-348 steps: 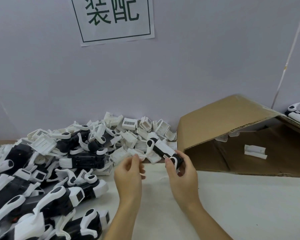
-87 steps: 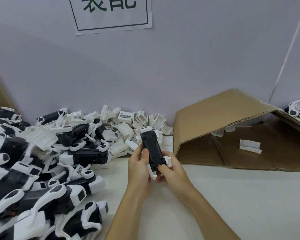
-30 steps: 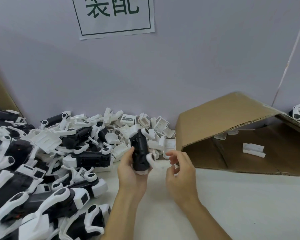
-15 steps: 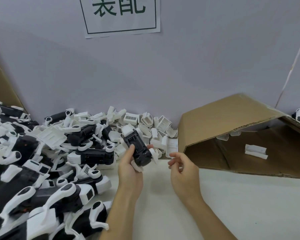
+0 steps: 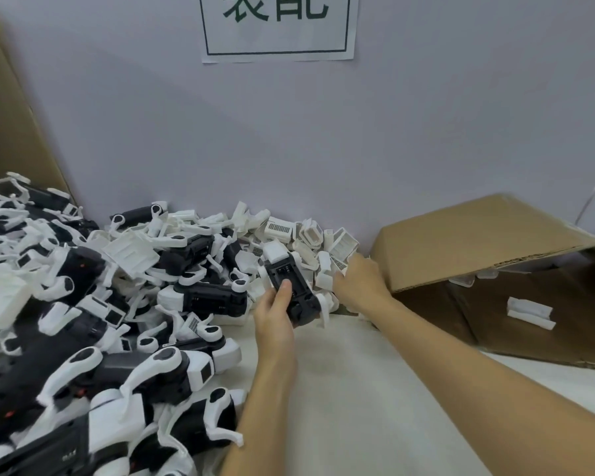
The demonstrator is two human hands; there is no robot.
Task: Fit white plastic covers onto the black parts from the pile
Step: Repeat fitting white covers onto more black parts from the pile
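**Black part held at the edge of the pile**

Head view: An oblong black plastic part (image 5: 291, 290) with a white cap at its far end is gripped by the left hand (image 5: 275, 316), the thumb laid along its upper face and the fingers curled beneath. It is held tilted, just above the white surface (image 5: 358, 389), at the near edge of a large pile of black-and-white plastic parts (image 5: 83, 321). The right hand (image 5: 359, 283) is stretched into a heap of small white plastic covers (image 5: 310, 242) banked against the wall; its fingertips are buried among the pieces, so whether anything is pinched cannot be told. A flattened brown cardboard box (image 5: 478, 235) lies to the right, with one loose white cover (image 5: 531, 312) resting on it. A white paper sign with green characters (image 5: 277, 27) is fixed to the wall above.
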